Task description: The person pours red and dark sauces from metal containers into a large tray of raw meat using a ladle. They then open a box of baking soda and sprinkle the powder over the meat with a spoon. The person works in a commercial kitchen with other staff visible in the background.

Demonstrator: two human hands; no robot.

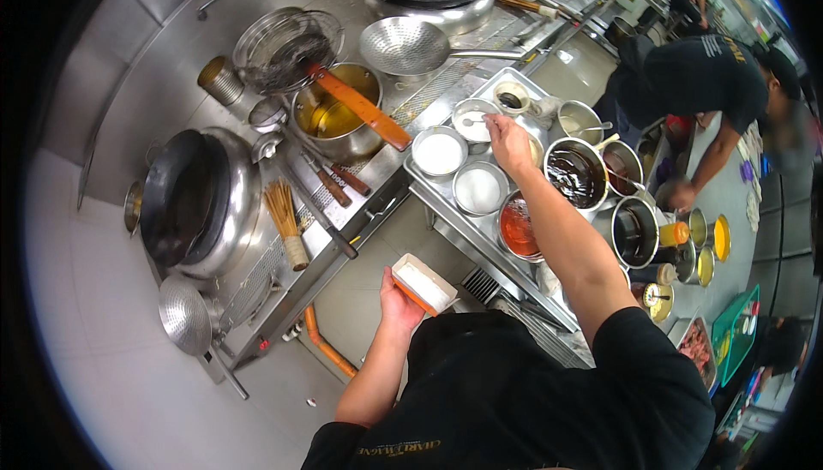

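My left hand [397,305] grips a small open carton [426,284], orange outside and pale inside, with something white in it. It is held in front of my body, over the floor. My right arm stretches out across a steel cart, and its hand [512,142] is closed at the rim of a round container [470,113] of white contents. Between those fingers is what looks like a small spoon [477,119], partly hidden by them. Two more bowls of white powder, a left bowl [438,152] and a nearer bowl [480,189], stand beside it.
Pots of dark sauce [576,175] and red sauce [517,228] crowd around my right forearm. At left are a wok [184,200], a bamboo brush [283,217] and a pot of oil [334,114] under a strainer. Another person [694,84] bends over the counter at right.
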